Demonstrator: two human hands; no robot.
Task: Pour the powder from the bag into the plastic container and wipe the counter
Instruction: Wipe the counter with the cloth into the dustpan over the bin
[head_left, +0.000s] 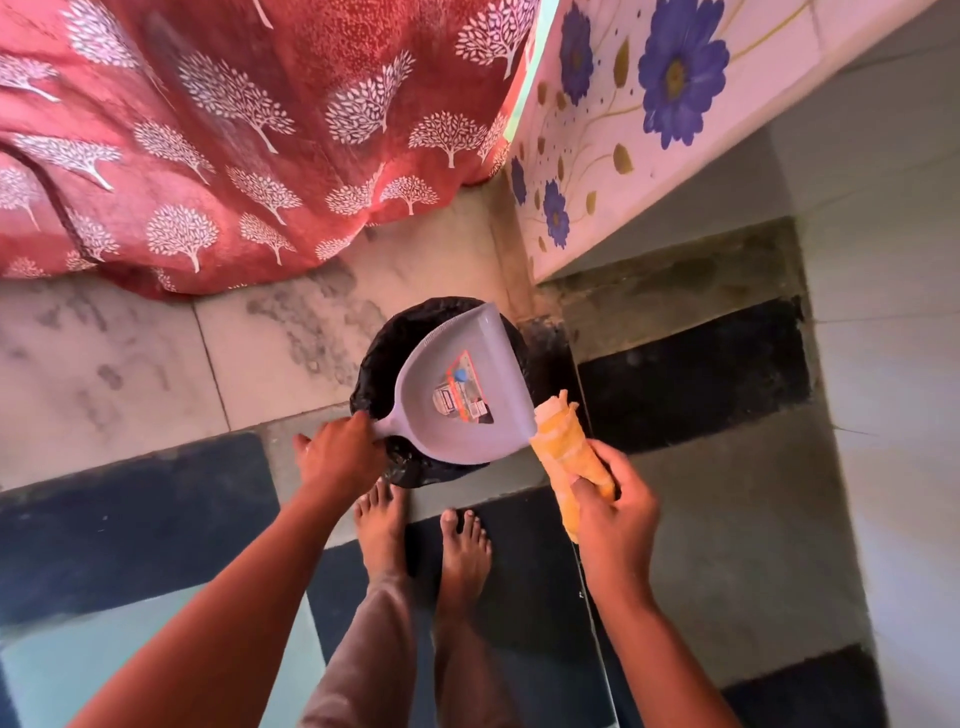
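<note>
A grey dustpan (457, 384) is held by its handle in the left hand (340, 449), whose fingers are curled around the handle at the pan's near-left corner. The pan is tilted over a bin lined with a black bag (384, 353), which stands on the floor just beyond the person's bare feet (421, 535). A sticker is seen on the inside of the pan. The pan's wide edge is turned to the right and far side, and most of the bin's opening is covered by it.

A rolled orange and white cloth (563, 452) is gripped in the right hand (615, 512), with the fingers and thumb wrapped around its near end. The far end of the cloth is raised toward the near-right corner of the dustpan, touching or just beside its edge; which of the two cannot be told. The cloth thus lies to the far left of the right hand, between that hand and the pan.

A red curtain with white tree prints (234, 135) is seen hanging at the far left. A wall painted with blue flowers (649, 104) rises at the far right. The floor is made of pale tiles (130, 374) and darker patches.
</note>
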